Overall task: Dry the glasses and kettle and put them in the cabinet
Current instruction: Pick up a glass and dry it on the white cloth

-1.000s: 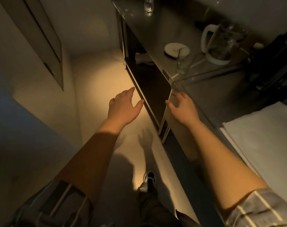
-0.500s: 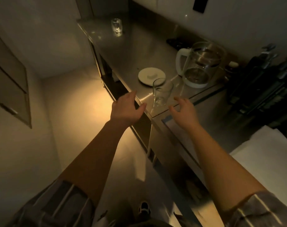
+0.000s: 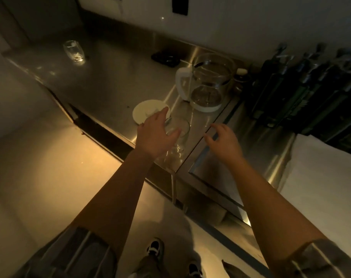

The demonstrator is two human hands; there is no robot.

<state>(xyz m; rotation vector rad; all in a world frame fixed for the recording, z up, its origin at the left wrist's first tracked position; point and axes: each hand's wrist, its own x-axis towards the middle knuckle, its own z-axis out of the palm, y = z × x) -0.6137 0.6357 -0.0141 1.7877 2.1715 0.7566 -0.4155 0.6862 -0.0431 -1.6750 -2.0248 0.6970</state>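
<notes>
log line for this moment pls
left hand closing on near glass, grip unclear | right hand open, empty | kettle and far glass on counter

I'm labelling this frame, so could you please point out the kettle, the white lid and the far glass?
kettle (image 3: pixel 207 85), head view, glass wall.
white lid (image 3: pixel 145 111), head view, top face.
far glass (image 3: pixel 74 51), head view, side wall.

head view: single head-worn wide-angle | faces forward and steeply down | close above steel desk (image 3: pixel 118 81) | both forearms enter from bottom edge | floor (image 3: pixel 40 157) lower left | no second view
</notes>
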